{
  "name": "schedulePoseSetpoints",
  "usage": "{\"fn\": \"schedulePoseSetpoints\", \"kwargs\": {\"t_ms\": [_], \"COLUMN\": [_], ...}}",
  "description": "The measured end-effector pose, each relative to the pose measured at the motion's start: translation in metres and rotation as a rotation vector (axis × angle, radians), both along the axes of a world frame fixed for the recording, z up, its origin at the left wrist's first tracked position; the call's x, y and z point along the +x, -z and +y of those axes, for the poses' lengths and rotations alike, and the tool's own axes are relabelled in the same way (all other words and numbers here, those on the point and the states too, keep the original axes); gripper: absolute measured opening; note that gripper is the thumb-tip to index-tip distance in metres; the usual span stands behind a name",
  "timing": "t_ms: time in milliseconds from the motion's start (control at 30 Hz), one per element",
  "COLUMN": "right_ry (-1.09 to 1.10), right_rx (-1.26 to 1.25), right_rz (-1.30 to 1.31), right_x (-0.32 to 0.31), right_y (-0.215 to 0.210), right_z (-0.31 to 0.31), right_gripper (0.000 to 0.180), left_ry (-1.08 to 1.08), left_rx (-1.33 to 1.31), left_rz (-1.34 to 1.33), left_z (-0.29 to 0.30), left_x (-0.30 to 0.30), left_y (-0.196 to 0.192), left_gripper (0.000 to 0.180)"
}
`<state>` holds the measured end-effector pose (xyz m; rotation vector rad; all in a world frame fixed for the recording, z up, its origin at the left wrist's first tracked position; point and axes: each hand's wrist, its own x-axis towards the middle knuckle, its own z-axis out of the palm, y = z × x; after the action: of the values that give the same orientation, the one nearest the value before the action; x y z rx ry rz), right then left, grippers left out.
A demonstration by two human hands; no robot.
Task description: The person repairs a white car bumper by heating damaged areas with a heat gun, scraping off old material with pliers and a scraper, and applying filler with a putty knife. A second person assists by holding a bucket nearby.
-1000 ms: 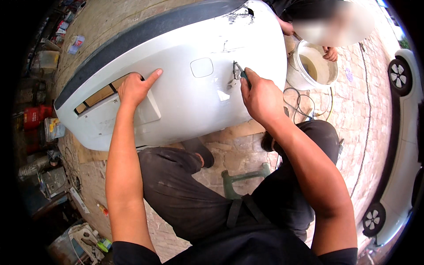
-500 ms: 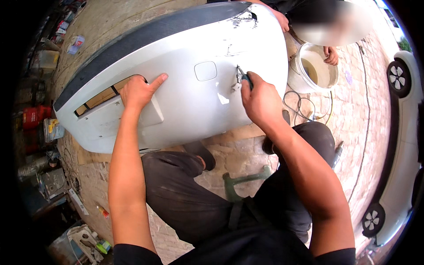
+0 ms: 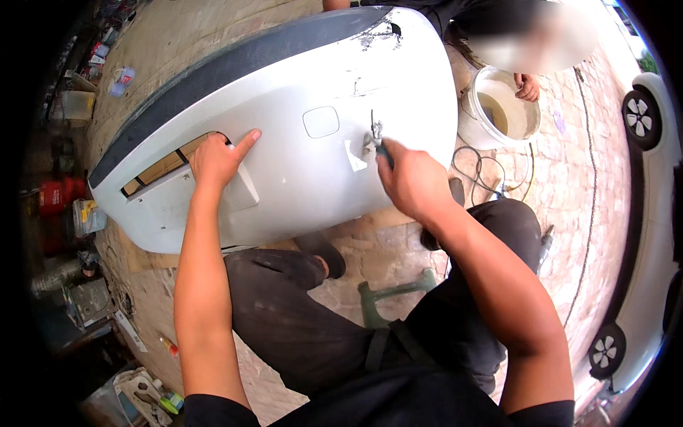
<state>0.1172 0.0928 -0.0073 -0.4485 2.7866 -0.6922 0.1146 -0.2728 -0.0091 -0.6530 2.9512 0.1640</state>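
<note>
On bumper [image 3: 299, 92]: flat left hand [image 3: 217, 160], tool-gripping right hand [image 3: 413, 181].

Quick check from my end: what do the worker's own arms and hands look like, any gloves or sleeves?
No gloves: both the left hand and right hand are bare. The forearms are bare too, with short black sleeves showing only at the upper arms. No watch or rings visible.

Daylight falls on a brick-paved floor [image 3: 562, 164]; a white car [image 3: 651, 213] stands right, clutter [image 3: 71, 206] left.
</note>
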Motion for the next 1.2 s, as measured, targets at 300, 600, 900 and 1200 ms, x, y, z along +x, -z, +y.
{"fn": "schedulePoseSetpoints", "kwargs": {"t_ms": [300, 600, 900, 1200], "right_ry": [-0.675, -0.681, -0.669, -0.677], "right_rx": [0.121, 0.010, -0.022, 0.053], "right_rz": [-0.354, -0.251, -0.251, -0.287], "right_x": [0.050, 0.043, 0.042, 0.039], "right_y": [-0.044, -0.059, -0.062, -0.059], "right_z": [0.071, 0.111, 0.134, 0.133], "right_gripper": [0.021, 0.017, 0.016, 0.023], "left_ry": [0.504, 0.961, 1.129, 1.134], "left_rx": [-0.068, -0.128, -0.054, 0.013], "left_rz": [0.367, -0.034, -0.035, -0.113], "left_z": [0.104, 0.207, 0.204, 0.215], "left_x": [0.042, 0.025, 0.038, 0.063], "left_y": [-0.044, 0.070, 0.061, 0.075], "left_gripper": [0.059, 0.095, 0.092, 0.089]}}
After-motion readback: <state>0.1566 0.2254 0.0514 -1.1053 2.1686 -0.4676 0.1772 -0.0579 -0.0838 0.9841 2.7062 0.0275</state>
